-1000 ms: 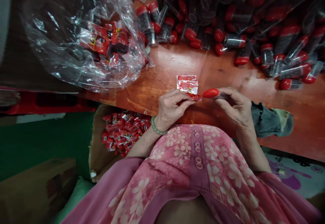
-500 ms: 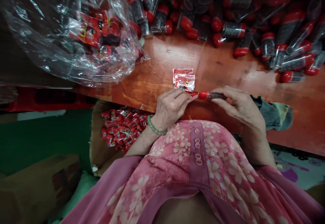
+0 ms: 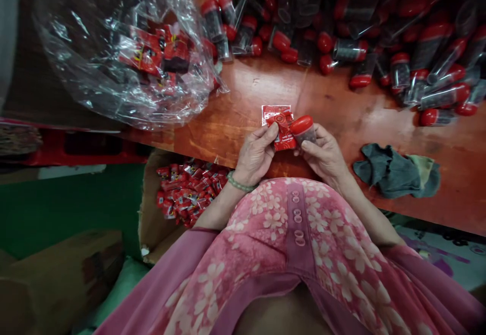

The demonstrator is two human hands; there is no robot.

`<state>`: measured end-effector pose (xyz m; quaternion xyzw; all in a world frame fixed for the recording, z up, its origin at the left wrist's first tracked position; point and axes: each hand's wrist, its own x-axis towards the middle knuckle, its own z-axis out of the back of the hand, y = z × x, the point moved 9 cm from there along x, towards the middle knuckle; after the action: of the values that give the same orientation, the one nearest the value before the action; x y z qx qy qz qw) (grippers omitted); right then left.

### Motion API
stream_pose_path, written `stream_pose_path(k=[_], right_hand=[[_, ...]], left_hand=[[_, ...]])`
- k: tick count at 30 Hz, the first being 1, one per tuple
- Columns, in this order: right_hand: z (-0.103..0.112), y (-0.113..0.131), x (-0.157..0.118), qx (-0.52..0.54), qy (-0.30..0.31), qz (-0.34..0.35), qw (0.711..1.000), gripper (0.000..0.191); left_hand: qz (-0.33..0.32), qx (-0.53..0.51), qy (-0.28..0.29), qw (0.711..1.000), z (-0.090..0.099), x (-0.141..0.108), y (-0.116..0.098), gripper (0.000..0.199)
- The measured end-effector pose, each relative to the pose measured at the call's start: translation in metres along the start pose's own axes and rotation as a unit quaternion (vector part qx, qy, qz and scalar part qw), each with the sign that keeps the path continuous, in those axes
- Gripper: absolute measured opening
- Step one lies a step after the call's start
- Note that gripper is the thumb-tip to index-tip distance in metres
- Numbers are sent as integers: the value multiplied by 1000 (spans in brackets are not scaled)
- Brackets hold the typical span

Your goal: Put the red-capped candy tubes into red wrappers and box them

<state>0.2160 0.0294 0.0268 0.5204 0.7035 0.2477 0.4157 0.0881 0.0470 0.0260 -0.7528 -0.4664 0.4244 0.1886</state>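
Note:
My left hand (image 3: pixel 258 153) pinches a small red printed plastic sleeve (image 3: pixel 285 140) between thumb and fingers, above the table. In my right hand (image 3: pixel 322 153) is a small clear tube with a rounded red cap (image 3: pixel 302 124), held tilted with the cap toward the upper left. The cap touches or overlaps the sleeve's right edge; whether it is inside the opening I cannot tell. Just behind my left fingertips, another red printed sleeve (image 3: pixel 266 114) lies flat on the wooden table, partly covered by the held one.
Many red-capped clear tubes (image 3: pixel 350 50) lie heaped across the back. A clear plastic bag (image 3: pixel 159 107) with red bundles stands at the back left. Below the table edge, a cardboard box (image 3: pixel 146 208) holds red wrapped pieces (image 3: pixel 190 188). A grey-green cloth (image 3: pixel 391 170) lies at the right.
My right hand has moved left and turned the tube from lying level to tilted, cap up. My left hand has turned, and the sleeve now shows its face.

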Motion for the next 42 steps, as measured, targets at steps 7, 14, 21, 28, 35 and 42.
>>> stream_pose_path(k=[7, 14, 21, 28, 35, 42], right_hand=[[-8, -6, 3, 7, -8, -6, 1000, 53], [-1, 17, -8, -167, -100, 135, 972, 47], [7, 28, -14, -203, -148, 176, 952, 43], [8, 25, -14, -195, -119, 153, 962, 38], [27, 58, -23, -269, -64, 146, 950, 36], [5, 103, -46, -398, 23, 226, 889, 19]], left_hand=[[-102, 114, -21, 988, 1, -5, -9, 42], [-74, 75, -22, 994, -5, -6, -8, 40], [-76, 95, 2, 993, -10, -1, -7, 37], [-92, 187, 13, 978, -1, -1, -7, 40], [-364, 401, 55, 839, -25, -30, -62, 20], [-422, 514, 121, 737, -48, -46, -67, 15]])
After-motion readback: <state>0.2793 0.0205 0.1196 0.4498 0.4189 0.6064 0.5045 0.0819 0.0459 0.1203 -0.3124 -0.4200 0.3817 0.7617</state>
